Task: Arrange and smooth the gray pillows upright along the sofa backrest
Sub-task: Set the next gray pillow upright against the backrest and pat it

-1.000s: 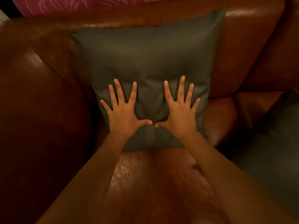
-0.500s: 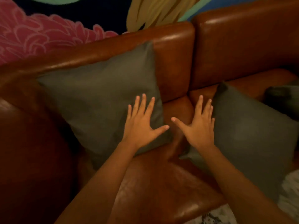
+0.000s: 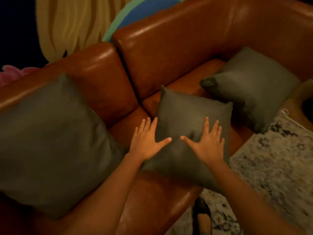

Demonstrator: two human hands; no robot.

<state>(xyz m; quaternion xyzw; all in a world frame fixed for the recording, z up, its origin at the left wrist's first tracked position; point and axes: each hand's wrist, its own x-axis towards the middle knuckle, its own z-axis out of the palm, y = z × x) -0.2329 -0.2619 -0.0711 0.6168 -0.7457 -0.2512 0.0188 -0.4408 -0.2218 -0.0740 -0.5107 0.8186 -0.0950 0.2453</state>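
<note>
Three gray pillows are on a brown leather sofa. The left pillow (image 3: 50, 141) leans upright against the left backrest cushion (image 3: 101, 73). The middle pillow (image 3: 189, 119) lies flat on the seat. My left hand (image 3: 145, 141) is spread over that pillow's left edge, fingers apart. My right hand (image 3: 208, 141) rests flat on its top, fingers apart. The third pillow (image 3: 254, 85) lies tilted on the seat at the right, away from both hands. Neither hand grips anything.
The right backrest cushion (image 3: 177, 48) stands bare behind the middle pillow. A mottled light rug (image 3: 274, 158) covers the floor at the right. A foot in a dark shoe (image 3: 202, 216) stands by the sofa's front edge. A painted wall is behind.
My view has swung right from the left pillow. Both hands left that pillow and moved over to the middle pillow, still spread flat.
</note>
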